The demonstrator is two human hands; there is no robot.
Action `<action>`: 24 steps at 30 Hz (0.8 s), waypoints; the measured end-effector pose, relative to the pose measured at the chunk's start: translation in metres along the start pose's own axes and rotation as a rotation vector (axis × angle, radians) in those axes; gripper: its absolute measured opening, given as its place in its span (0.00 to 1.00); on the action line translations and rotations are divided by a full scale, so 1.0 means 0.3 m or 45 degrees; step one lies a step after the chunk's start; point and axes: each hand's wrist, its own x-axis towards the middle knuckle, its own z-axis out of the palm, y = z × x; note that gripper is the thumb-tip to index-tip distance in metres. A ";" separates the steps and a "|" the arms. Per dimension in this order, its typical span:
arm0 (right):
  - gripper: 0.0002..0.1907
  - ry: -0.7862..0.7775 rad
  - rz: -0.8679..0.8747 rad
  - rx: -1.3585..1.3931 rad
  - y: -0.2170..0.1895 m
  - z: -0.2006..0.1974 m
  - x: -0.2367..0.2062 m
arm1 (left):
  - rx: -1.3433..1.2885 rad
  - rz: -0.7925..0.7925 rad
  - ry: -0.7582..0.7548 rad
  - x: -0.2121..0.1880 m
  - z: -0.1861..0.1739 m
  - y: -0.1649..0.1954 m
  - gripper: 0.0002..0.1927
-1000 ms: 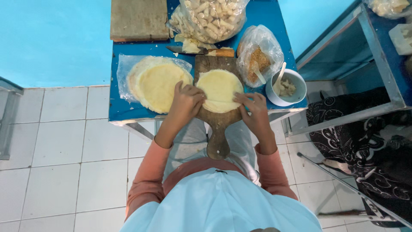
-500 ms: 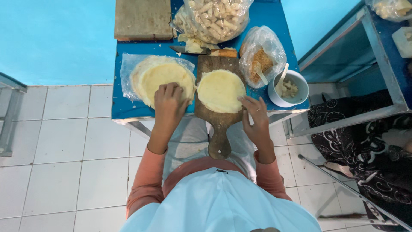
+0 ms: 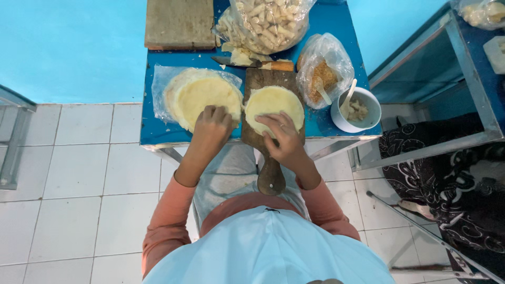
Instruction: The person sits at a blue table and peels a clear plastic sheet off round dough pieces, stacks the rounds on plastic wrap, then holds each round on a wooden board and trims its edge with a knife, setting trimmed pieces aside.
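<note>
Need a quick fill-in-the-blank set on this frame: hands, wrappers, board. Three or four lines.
1. The left hand rests on the stack of round wrappers lying on a clear ____ sheet.
2. The right hand touches a single wrapper on the wooden ____.
3. The white bowl holds a ____.
4. The table top is coloured ____.

Missing: plastic; cutting board; spoon; blue

On the table (image 3: 158, 131) before me, my left hand (image 3: 213, 126) rested on the near edge of the stack of wrappers (image 3: 202, 94) in its plastic sheet, and just right of it my right hand (image 3: 284, 138) lay on the single wrapper (image 3: 273, 102) atop the cutting board (image 3: 271, 173), whose handle hung over the table's near edge toward me. Right of the board sat the bag of crumbs (image 3: 323, 71) and, nearer me, the bowl (image 3: 356, 110) with a spoon in it. Behind the board lay the knife (image 3: 258, 64), behind that the bag of sticks (image 3: 268, 21), and a wooden block (image 3: 179, 23) sat at the far left.
</note>
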 end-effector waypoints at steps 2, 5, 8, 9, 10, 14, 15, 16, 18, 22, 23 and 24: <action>0.23 -0.073 -0.025 0.048 0.000 0.019 0.022 | -0.123 0.012 0.041 -0.001 -0.001 -0.016 0.09; 0.23 -0.218 -0.102 0.099 -0.005 0.061 0.055 | -0.322 -0.169 0.160 -0.001 -0.005 -0.047 0.06; 0.23 -0.380 -0.193 0.061 -0.007 0.104 0.089 | -0.638 -0.407 0.269 -0.005 0.001 -0.091 0.05; 0.23 -0.417 -0.201 0.039 -0.009 0.116 0.097 | -0.728 -0.473 0.287 -0.007 0.006 -0.113 0.05; 0.24 -0.453 -0.210 0.018 -0.010 0.126 0.102 | -0.817 -0.540 0.305 -0.010 0.011 -0.141 0.05; 0.23 -0.470 -0.184 -0.016 -0.011 0.143 0.108 | -1.115 -0.787 0.357 -0.010 0.034 -0.274 0.05; 0.23 -0.478 -0.166 -0.005 -0.011 0.144 0.108 | -1.170 -0.787 0.401 -0.011 0.039 -0.300 0.05; 0.23 -0.484 -0.149 0.005 -0.009 0.145 0.108 | -1.224 -0.785 0.445 -0.009 0.040 -0.326 0.04; 0.24 -0.469 -0.150 0.006 -0.007 0.146 0.107 | -1.291 -0.793 0.552 0.005 0.028 -0.377 0.05; 0.24 -0.479 -0.131 0.008 -0.004 0.149 0.108 | -1.249 -0.822 0.779 0.042 -0.054 -0.466 0.07; 0.24 -0.475 -0.138 0.008 -0.005 0.150 0.109 | -1.213 -0.822 0.833 0.050 -0.077 -0.475 0.07; 0.24 -0.471 -0.145 0.007 -0.005 0.150 0.110 | -1.207 -0.789 0.888 0.056 -0.096 -0.475 0.07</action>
